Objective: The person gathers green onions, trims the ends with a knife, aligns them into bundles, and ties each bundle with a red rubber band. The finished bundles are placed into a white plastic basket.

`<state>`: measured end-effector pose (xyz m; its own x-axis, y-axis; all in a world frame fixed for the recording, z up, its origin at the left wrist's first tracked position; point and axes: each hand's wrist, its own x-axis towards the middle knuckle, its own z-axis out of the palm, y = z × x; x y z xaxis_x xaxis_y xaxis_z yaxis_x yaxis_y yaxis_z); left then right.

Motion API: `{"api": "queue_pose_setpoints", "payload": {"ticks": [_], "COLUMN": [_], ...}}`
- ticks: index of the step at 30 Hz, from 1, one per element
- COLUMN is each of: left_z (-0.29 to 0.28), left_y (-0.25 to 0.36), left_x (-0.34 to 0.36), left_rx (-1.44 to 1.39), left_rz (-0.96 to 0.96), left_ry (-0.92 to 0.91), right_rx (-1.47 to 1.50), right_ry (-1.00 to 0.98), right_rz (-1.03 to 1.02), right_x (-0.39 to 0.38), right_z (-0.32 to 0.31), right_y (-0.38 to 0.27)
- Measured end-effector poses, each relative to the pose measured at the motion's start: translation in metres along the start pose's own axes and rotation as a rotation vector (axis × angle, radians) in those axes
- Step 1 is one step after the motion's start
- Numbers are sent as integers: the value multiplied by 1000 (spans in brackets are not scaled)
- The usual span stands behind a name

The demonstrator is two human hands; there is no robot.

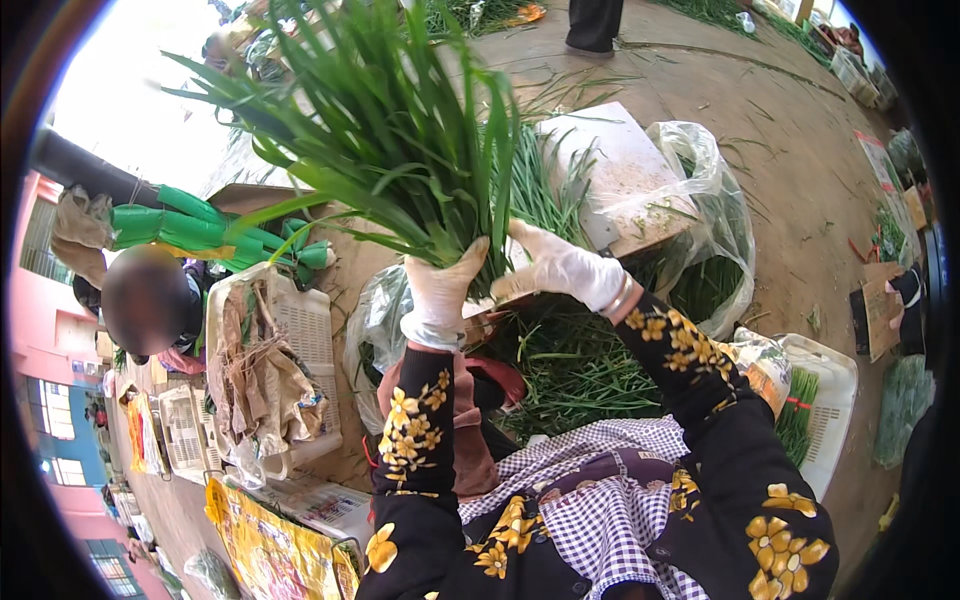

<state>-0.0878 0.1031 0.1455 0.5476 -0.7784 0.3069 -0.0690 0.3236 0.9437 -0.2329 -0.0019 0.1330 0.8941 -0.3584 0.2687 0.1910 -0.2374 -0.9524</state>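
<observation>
My left hand (pixel 437 290), in a white glove, is closed around the lower part of a big bunch of garlic chives (pixel 375 130). The long flat green leaves fan upward and to the left, above the work spot. Beside the bunch's base, my right hand (pixel 570 270), gloved too, has its thumb and fingers apart and grips nothing that I can see. Behind it a white board (pixel 610 150), dirty with soil, carries more loose chives (pixel 545 180). Below my hands a heap of green leaves (pixel 580 370) lies close to my lap.
A clear plastic bag (pixel 735 205) stands right of the board. At the right, a white crate (pixel 835 400) holds a tied green bundle (pixel 797 415). A crate with brown sacking (pixel 260 370) stands left, near another person (pixel 145 300). Someone's dark trouser leg (pixel 593 25) shows at the far side.
</observation>
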Motion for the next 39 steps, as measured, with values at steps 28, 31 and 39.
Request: {"api": "queue_pose_setpoints", "payload": {"ticks": [28, 31, 39], "left_z": [-33, -34, -92], "left_y": [-61, -75, -153], "left_x": [62, 72, 82], "left_rx": [-1086, 761, -277], "left_rz": [-576, 355, -308], "left_ry": [-22, -138, -318], "right_rx": [140, 556, 207], "right_ry": [16, 44, 89], "right_rz": [77, -90, 11], "right_x": [119, 137, 143], "right_z": [3, 13, 18], "right_y": [35, 42, 18]}}
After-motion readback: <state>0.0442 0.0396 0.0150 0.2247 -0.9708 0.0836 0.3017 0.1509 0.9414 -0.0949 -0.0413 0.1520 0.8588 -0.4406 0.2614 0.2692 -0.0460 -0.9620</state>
